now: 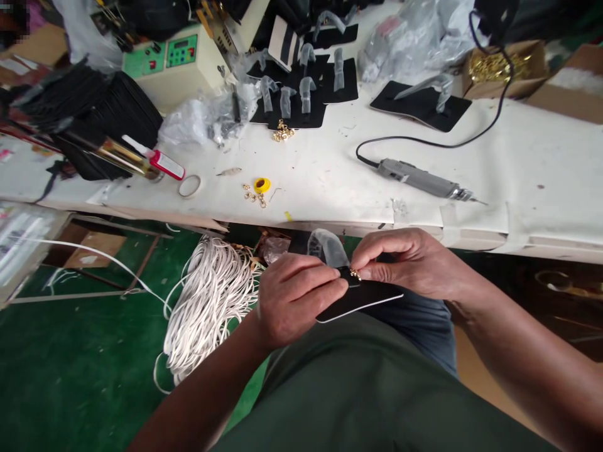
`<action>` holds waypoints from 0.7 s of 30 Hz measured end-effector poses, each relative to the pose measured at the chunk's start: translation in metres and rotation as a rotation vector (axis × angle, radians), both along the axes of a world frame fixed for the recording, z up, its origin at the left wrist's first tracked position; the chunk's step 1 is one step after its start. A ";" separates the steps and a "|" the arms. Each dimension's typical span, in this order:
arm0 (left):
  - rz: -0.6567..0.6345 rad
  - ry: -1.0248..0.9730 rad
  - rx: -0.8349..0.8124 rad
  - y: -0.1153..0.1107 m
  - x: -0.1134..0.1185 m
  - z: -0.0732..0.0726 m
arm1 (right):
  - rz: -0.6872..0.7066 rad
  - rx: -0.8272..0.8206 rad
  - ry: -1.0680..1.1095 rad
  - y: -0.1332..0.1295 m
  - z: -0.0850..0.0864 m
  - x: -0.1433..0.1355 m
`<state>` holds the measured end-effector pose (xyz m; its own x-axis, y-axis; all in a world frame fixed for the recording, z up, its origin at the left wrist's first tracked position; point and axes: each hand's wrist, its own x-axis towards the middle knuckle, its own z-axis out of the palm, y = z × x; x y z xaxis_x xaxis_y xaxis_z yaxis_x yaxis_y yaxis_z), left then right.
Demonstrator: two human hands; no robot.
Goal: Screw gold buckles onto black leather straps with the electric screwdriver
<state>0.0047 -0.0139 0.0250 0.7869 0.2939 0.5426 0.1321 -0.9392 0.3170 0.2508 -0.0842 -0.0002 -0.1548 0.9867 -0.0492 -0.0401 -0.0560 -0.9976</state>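
Above my lap, my left hand [301,295] is closed on a black flat panel [365,298] with a pale edge. A handle wrapped in clear plastic [330,248] arches up from this panel. At the handle's near end sits a small gold metal fitting [355,274]. My right hand [400,260] pinches that fitting between thumb and forefinger. Fingers partly hide the spot where fitting and handle meet, so I cannot tell whether they are joined.
On the white bench lie a grey electric screwdriver [424,180], a yellow ring-shaped holder [262,184], loose gold fittings [254,197], a red-and-white glue bottle [167,164] and a tape ring [189,186]. Several panels with wrapped handles [301,103] lie behind. White cord [207,307] is heaped below.
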 end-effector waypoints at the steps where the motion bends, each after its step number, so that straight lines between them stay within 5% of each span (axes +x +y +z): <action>1: -0.005 0.008 0.010 -0.001 -0.001 0.001 | 0.019 0.023 -0.005 0.001 0.001 0.000; 16: -0.037 0.057 0.080 -0.002 -0.004 0.001 | 0.106 0.027 -0.029 0.003 0.000 -0.001; 21: -0.051 0.028 0.079 -0.005 -0.002 -0.001 | 0.234 0.017 -0.042 0.009 0.004 0.005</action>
